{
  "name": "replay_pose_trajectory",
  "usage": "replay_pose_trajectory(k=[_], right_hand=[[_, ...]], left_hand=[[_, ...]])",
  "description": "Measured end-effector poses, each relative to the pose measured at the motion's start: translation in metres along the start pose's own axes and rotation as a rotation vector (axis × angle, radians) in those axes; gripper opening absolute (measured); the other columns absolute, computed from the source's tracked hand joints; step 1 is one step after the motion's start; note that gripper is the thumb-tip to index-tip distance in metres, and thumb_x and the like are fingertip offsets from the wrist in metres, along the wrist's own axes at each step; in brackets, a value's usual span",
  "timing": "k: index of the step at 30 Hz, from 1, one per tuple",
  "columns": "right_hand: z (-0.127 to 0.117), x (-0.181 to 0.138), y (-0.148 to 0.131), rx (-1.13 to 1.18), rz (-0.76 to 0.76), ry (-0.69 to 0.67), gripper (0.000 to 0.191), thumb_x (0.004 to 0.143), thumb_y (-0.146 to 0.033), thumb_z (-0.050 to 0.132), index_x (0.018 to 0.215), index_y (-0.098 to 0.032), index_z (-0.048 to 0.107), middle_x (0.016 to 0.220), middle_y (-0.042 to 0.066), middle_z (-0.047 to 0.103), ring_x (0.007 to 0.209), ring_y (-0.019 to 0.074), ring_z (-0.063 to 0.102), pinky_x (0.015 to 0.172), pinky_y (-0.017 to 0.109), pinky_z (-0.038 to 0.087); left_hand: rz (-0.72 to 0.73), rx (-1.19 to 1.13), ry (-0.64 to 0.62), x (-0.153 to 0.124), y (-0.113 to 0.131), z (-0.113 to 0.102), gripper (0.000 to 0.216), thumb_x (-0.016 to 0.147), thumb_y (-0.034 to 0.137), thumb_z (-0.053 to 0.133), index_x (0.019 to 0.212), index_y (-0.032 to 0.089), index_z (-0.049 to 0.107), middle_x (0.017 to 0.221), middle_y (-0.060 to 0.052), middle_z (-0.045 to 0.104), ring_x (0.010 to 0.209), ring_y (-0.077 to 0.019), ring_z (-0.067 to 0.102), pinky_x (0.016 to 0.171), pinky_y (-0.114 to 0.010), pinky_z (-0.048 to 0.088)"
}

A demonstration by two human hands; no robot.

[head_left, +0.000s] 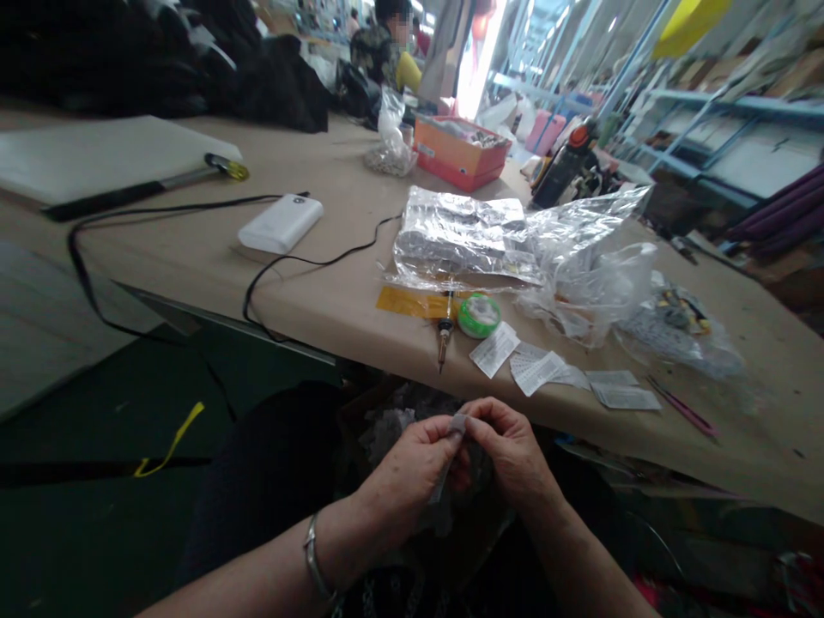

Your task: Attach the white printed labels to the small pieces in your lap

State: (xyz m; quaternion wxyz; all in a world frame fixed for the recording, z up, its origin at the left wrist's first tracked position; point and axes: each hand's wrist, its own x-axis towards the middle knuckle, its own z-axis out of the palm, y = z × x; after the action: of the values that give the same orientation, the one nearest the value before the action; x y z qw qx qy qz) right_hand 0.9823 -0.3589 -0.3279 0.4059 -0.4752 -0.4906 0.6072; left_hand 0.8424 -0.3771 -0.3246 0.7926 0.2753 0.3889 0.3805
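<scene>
My left hand (pixel 408 468) and my right hand (pixel 511 446) meet over my lap, just below the table's front edge. Thumb and fingers of both pinch a small whitish label (pixel 458 422), and a pale strip hangs beneath the left fingers. Most of the piece is hidden by the fingers. Under the hands lies a heap of pale, crumpled scraps (pixel 390 427), partly covered. On the table edge just beyond are printed white labels (pixel 539 371), a round green container (pixel 479 316) and a pen-shaped tool with a metal tip (pixel 445 330).
Pink tweezers (pixel 686 410) lie at the right edge. Clear plastic bags (pixel 463 232) cover the middle. Behind them stands an orange box (pixel 460 159). A black cord (pixel 335 260) runs past a white power-bank-like block (pixel 281 223). Another person (pixel 379 56) sits in the background.
</scene>
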Motion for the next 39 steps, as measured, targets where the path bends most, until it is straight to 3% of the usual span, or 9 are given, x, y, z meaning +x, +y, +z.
replay_pose_trajectory(k=[4,8,14,27,39], right_hand=[[0.011,0.012,-0.009,-0.049,-0.085,0.005,0.015,0.074,-0.031,0.065,0.069,-0.018,0.059,0.068,0.000,0.058,0.062,0.0121,0.052,0.058,0.023,0.043],[0.018,0.024,-0.008,-0.161,-0.099,0.052,0.015,0.073,-0.030,0.063,0.070,-0.017,0.058,0.062,-0.003,0.051,0.057,0.0095,0.045,0.054,0.021,0.037],[0.024,0.036,-0.009,-0.298,-0.142,0.127,0.015,0.074,-0.030,0.061,0.069,-0.016,0.056,0.060,-0.004,0.049,0.055,0.0090,0.041,0.052,0.021,0.035],[0.025,0.043,-0.009,-0.371,-0.248,0.170,0.011,0.076,-0.026,0.057,0.070,-0.017,0.056,0.060,-0.004,0.051,0.056,0.0098,0.045,0.054,0.021,0.038],[0.023,0.046,-0.004,-0.406,-0.291,0.191,0.009,0.076,-0.024,0.055,0.072,-0.017,0.057,0.061,-0.004,0.053,0.057,0.0100,0.047,0.054,0.021,0.038]], left_hand=[[0.148,0.165,0.061,0.001,0.009,-0.012,0.015,0.076,0.027,0.061,0.076,0.013,0.063,0.066,-0.001,0.058,0.062,-0.0110,0.049,0.059,-0.022,0.037],[0.276,0.394,0.180,0.002,0.023,-0.025,0.017,0.077,0.028,0.061,0.084,0.015,0.068,0.078,-0.003,0.065,0.072,-0.0149,0.055,0.066,-0.023,0.041],[0.430,0.582,0.313,0.009,0.042,-0.030,0.014,0.077,0.027,0.059,0.077,0.016,0.067,0.072,-0.003,0.066,0.070,-0.0152,0.057,0.064,-0.022,0.043],[0.547,0.785,0.324,0.019,0.046,-0.031,0.017,0.083,0.024,0.052,0.074,0.016,0.064,0.066,0.001,0.062,0.063,-0.0113,0.054,0.059,-0.019,0.040],[0.599,0.816,0.341,0.025,0.044,-0.035,0.016,0.083,0.021,0.051,0.075,0.016,0.064,0.066,0.002,0.062,0.061,-0.0090,0.054,0.059,-0.017,0.040]])
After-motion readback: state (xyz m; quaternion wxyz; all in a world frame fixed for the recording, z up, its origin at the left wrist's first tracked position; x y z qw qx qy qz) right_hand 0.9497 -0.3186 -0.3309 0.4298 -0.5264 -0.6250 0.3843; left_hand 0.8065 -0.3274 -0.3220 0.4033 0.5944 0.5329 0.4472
